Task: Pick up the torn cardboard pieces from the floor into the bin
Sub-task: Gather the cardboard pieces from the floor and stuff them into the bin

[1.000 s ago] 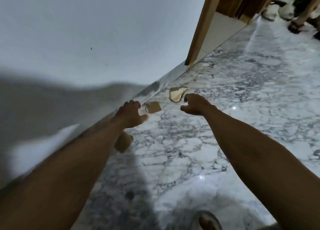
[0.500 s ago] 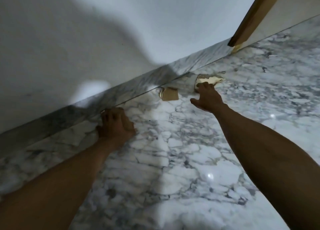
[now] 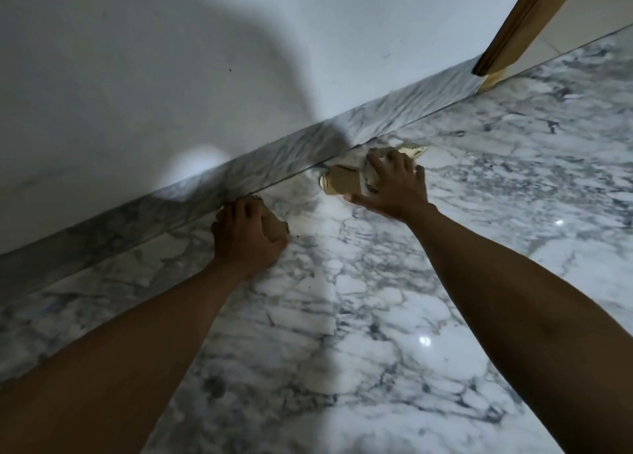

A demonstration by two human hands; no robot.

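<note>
Marble floor point(image 3: 342, 316) is meeting a white wall point(image 3: 137, 59) at the skirting. Left hand point(image 3: 246, 237) is gripping a mostly hidden cardboard scrap point(image 3: 275, 229); right hand point(image 3: 394, 186), fingers spread, is pressing a torn piece point(image 3: 412, 151), another piece point(image 3: 342, 181) lying at its nine o'clock

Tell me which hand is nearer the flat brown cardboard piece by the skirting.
Right. The right hand lies spread beside the cardboard piece, its thumb just below it. The left hand is further left, gripping another scrap.

No text, label, brand or number can be read anywhere.
</note>
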